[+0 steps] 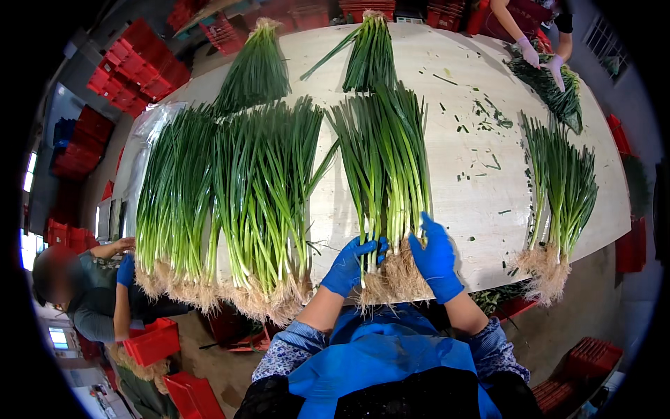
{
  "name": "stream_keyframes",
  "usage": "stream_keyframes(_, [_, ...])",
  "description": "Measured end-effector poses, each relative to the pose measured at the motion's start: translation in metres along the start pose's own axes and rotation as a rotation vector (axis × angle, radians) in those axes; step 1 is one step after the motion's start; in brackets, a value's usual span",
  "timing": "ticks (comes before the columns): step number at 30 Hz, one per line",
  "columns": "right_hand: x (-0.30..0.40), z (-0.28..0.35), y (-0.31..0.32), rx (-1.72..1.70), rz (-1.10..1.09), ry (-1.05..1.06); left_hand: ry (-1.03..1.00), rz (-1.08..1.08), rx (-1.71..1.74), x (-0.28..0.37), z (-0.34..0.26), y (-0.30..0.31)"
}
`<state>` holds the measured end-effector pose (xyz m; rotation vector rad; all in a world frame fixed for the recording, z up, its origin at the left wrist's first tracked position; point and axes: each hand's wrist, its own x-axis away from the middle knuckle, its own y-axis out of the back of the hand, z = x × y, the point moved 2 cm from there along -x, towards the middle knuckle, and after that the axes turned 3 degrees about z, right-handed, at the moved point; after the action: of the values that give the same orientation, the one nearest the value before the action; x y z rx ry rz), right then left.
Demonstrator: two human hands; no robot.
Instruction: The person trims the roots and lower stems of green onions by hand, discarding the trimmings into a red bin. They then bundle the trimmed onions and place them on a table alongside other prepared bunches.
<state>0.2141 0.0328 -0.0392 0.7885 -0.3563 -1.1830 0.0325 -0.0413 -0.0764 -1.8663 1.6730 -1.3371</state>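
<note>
My left hand [351, 263], in a blue glove, curls its fingers round the pale stems of a few green onions [369, 209] near their roots. Just right of them lies a thicker bunch of green onions [402, 194], its leaves pointing away from me and its tan roots [405, 269] at the table's near edge. My right hand [435, 262], also gloved in blue, is beside that bunch with fingers apart and holds nothing; whether it touches the roots is hard to tell. Further left, a wide row of green onions [261, 199] lies the same way.
More green onions [562, 199] lie on the pale table [487, 209] at right, near cut leaf scraps [489, 116]. Two bunches [369, 55] lie at the far side. A co-worker's gloved hands [544, 63] handle greens; another person [89, 288] is at left. Red crates [152, 340] stand around.
</note>
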Motion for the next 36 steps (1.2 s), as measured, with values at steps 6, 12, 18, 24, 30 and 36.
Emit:
stream_keyframes(6, [-0.027, 0.033, -0.054, -0.388, 0.349, -0.436, 0.027, -0.056, 0.005, -0.001, 0.001, 0.003])
stream_keyframes(12, [-0.053, 0.008, -0.092, -0.671, 0.443, -0.568, -0.018, -0.073, -0.133, -0.001, -0.004, 0.014])
stream_keyframes(18, [-0.043, -0.004, -0.078, -1.375, 0.505, -0.765, 0.014, -0.126, -0.158, 0.024, -0.022, -0.006])
stream_keyframes(24, [-0.039, 0.015, -0.064, -1.454, 0.526, -0.741, -0.051, -0.169, -0.314, 0.028, -0.020, 0.015])
stream_keyframes(30, [-0.001, 0.050, -0.029, -1.367, 0.674, -0.653, -0.506, -0.406, -1.097, 0.021, -0.025, 0.030])
stream_keyframes(36, [0.090, 0.019, 0.007, -1.230, 0.868, -0.581, 0.034, 0.097, 0.112, 0.008, -0.008, -0.032])
